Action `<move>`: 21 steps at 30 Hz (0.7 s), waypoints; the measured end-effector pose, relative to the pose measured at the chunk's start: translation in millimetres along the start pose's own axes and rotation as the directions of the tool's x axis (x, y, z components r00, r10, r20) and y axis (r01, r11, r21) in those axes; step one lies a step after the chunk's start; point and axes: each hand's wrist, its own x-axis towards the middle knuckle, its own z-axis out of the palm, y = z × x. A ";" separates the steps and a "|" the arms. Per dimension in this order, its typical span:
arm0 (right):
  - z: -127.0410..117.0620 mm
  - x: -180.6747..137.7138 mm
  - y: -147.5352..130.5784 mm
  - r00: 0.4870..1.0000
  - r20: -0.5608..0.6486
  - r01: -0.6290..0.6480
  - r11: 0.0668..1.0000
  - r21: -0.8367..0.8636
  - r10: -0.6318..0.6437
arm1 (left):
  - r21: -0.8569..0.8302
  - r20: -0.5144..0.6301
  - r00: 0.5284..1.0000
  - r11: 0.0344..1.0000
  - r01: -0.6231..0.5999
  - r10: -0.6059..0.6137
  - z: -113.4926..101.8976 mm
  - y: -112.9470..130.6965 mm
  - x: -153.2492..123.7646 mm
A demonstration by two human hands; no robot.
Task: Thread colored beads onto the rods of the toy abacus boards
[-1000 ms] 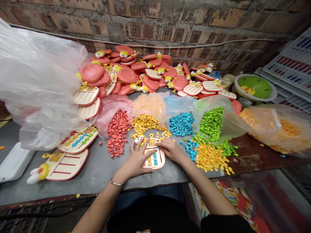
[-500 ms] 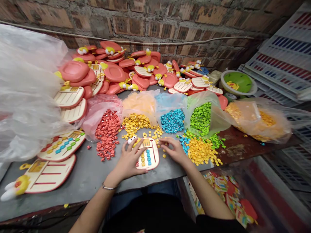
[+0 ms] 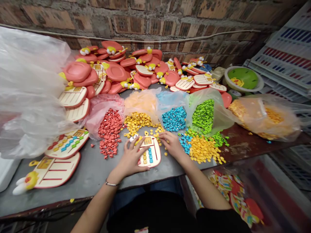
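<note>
In front of me lies a cream toy board (image 3: 156,155) with a yellow, big-eyed animal head at its upper left. Yellow and blue pieces fill two of its columns, and red ones show partly beside my palm; the rightmost slot is bare. My left hand (image 3: 127,160) grips the board from its left side, fingers spread over it and thumb along the near edge. At the board's upper right corner, my right hand (image 3: 172,145) has its fingertips pinched together; anything between them is too small to make out. Loose yellow pieces (image 3: 157,129) lie just beyond.
Behind the board stand open bags of red pieces (image 3: 110,123), yellow pieces (image 3: 138,119), blue pieces (image 3: 173,118) and green pieces (image 3: 203,113). A yellow heap (image 3: 202,149) spreads at right. Two boards (image 3: 60,171) overlap at left. Coral-backed boards (image 3: 116,71) pile against the wall.
My right hand has moved slightly left, to the board's upper right edge, and its fingertips have closed together. My left hand keeps its grip. The whole view has shifted a little.
</note>
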 end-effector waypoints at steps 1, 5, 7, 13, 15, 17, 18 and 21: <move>5.4 4.8 -2.6 1.000 0.023 0.021 1.000 -0.005 -0.021 | 0.001 -0.003 1.000 1.000 0.001 -0.001 0.0 0.1 0.0; 23.3 15.8 -10.1 0.991 0.113 0.087 0.984 -0.153 -0.070 | 0.002 -0.010 1.000 1.000 -0.005 0.005 1.4 -0.5 -0.1; 21.6 13.6 -15.3 0.981 0.172 0.130 0.969 -0.211 -0.094 | 0.006 -0.005 1.000 1.000 -0.005 0.005 2.2 -0.9 -0.3; -33.6 -8.8 -7.6 0.936 0.336 0.082 0.994 0.075 -0.103 | 0.014 -0.004 1.000 1.000 -0.003 0.003 1.7 -1.6 -0.1; -53.0 -13.2 10.9 0.989 0.138 -0.040 0.998 -0.042 0.045 | 0.006 -0.007 1.000 1.000 -0.002 0.002 2.0 -2.0 0.1; -64.8 -14.1 32.0 0.988 -0.024 -0.154 0.953 -0.261 0.153 | 0.000 -0.013 1.000 1.000 -0.006 0.006 2.9 -2.4 0.3; -67.5 -13.3 41.2 0.982 -0.039 -0.184 0.910 -0.370 0.183 | 0.001 -0.014 1.000 1.000 -0.007 0.007 3.4 -2.6 0.3; -66.4 -8.9 56.3 0.975 0.019 -0.175 0.817 -0.550 0.221 | 0.014 -0.011 1.000 1.000 -0.003 0.003 4.0 -2.3 0.1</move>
